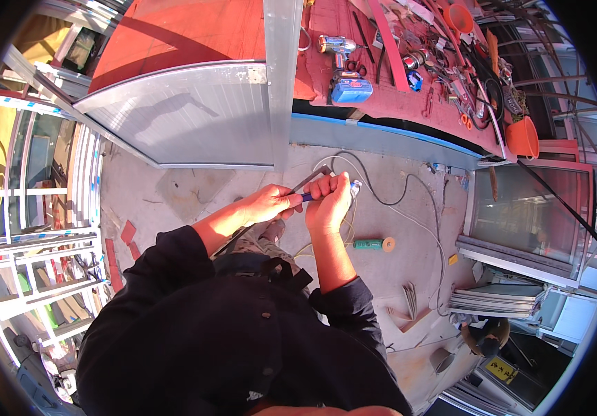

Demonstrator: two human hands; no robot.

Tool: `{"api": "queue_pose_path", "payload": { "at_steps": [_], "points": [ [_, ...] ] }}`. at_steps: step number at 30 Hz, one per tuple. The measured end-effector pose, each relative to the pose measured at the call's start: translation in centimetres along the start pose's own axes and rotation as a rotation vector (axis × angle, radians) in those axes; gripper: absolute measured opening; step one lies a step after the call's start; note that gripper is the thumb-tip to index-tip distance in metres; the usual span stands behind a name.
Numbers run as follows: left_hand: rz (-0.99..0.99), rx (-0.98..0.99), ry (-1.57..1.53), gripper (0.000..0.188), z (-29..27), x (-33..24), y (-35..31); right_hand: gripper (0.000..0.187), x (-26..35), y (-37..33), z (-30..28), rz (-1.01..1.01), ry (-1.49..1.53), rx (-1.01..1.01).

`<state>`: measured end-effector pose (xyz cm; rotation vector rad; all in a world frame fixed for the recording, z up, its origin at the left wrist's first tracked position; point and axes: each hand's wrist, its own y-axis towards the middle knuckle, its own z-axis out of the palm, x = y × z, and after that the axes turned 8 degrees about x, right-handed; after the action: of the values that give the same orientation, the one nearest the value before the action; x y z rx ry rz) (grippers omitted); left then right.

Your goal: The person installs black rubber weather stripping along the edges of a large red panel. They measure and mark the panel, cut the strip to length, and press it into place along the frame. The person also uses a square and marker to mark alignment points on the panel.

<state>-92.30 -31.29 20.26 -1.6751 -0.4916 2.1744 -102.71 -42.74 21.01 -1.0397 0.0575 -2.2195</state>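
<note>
Both my hands meet in front of my body, above the concrete floor. My right hand (332, 201) is closed around a slim blue tool (306, 197); its exact kind is hidden by the fingers. A pale bluish end shows at the far side of that fist. My left hand (267, 203) is closed with thumb and fingers pinched on a dark narrow strip (310, 178), close to the blue tool. The strip slants up past the right hand and bends at its top, and a dark length also runs down below my left wrist.
Ahead stands a grey framed panel (180, 121) beside a red-covered bench (395, 104) holding a cordless drill (340, 47) and scattered tools. A green power tool (369, 244) and a cable (409, 208) lie on the floor. Frames lean left; a person (486, 338) is at lower right.
</note>
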Motion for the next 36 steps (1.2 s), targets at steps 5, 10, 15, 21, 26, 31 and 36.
{"api": "queue_pose_path", "payload": {
  "at_steps": [5, 10, 15, 21, 26, 31, 36],
  "points": [
    [0.019, 0.026, 0.101, 0.034, -4.7, 0.7, 0.0, 0.020, -1.4, 2.6, -3.9, -0.139, -0.550, 0.095],
    [0.070, 0.112, 0.346, 0.038, -12.9, 0.8, 2.7, 0.025, -6.9, 8.9, -7.6, -0.048, -0.874, 0.314],
    [0.276, -0.407, 1.189, 0.022, -21.0, 0.6, 5.0, 0.013, -10.5, 19.1, -8.0, -0.360, -0.908, 0.416],
    [0.739, -1.012, 1.372, 0.025, -27.7, 0.7, 7.3, 0.014, -13.6, 27.8, -3.7, -0.544, -0.683, 0.349],
    [1.072, -1.308, 1.551, 0.031, -31.4, 2.8, 9.0, 0.026, -16.1, 30.4, -2.1, -0.790, -0.554, 0.446],
    [1.370, -1.368, 1.598, 0.038, -34.4, 4.1, 10.3, 0.025, -17.2, 31.2, -1.9, -0.892, -0.464, 0.527],
    [1.514, -1.411, 1.586, 0.036, -35.4, 4.4, 10.6, 0.022, -17.3, 31.5, -1.7, -0.982, -0.507, 0.547]
  ]
}}
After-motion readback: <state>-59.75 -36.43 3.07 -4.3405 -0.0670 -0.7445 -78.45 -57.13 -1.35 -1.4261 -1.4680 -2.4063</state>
